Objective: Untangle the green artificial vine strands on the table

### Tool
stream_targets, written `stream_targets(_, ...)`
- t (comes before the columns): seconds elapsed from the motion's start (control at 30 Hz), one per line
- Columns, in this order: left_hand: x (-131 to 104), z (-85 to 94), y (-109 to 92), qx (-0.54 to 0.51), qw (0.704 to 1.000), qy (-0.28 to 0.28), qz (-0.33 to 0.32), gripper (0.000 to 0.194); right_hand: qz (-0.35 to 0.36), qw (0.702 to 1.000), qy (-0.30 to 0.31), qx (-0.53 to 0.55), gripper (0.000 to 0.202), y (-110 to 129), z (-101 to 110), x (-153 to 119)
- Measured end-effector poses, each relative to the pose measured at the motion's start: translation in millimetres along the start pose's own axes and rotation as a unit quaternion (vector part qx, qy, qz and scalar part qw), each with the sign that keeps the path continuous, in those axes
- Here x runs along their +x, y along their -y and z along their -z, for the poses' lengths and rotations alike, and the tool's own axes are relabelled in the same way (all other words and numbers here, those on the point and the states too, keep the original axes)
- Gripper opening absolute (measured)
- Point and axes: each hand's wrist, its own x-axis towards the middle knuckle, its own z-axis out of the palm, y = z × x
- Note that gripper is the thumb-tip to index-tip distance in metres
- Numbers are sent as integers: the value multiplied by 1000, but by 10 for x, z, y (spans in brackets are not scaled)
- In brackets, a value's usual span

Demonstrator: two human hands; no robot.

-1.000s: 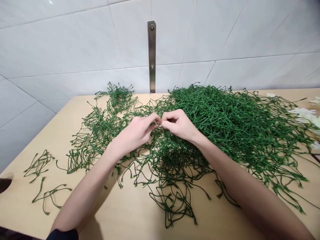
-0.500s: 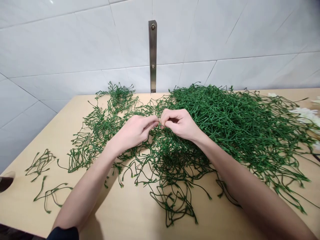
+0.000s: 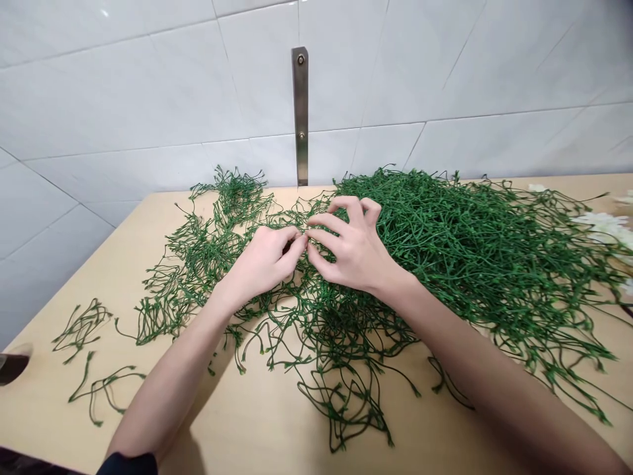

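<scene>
The green stem heap (image 3: 459,244) extends rightward from the nearer right hand (image 3: 357,251), fingers parted; left hand (image 3: 262,262) appears pinched, either's grip indeterminable.

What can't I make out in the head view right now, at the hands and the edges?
All in the head view:
- Anything pinched between the left hand and right hand: too small, partly covered by the fingers.
- Lower layers of the green stem pile: hidden by stems on top.
- White flowers: cut off by the right edge.
- Dark shape: cut off by the left edge; can't tell what it is.
</scene>
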Motion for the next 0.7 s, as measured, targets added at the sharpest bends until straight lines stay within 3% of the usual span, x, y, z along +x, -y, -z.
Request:
stream_targets(0.2, -11, 59, -38, -89, 995, 38, 12, 36, -1, 993, 27, 118, 25, -19, 6, 20)
stream_targets(0.4, -11, 71, -34, -71, 996, 49, 9, 37, -50, 977, 34, 204, 17, -32, 37, 40)
stream_targets(0.6, -19, 88, -31, -84, 992, 96, 2, 30, -98, 947, 49, 302, 21, -64, 48, 47)
stream_targets(0.7, -18, 111, -51, -89, 992, 85, 1, 28, -125, 922, 48, 364, 18, -86, 80, 60)
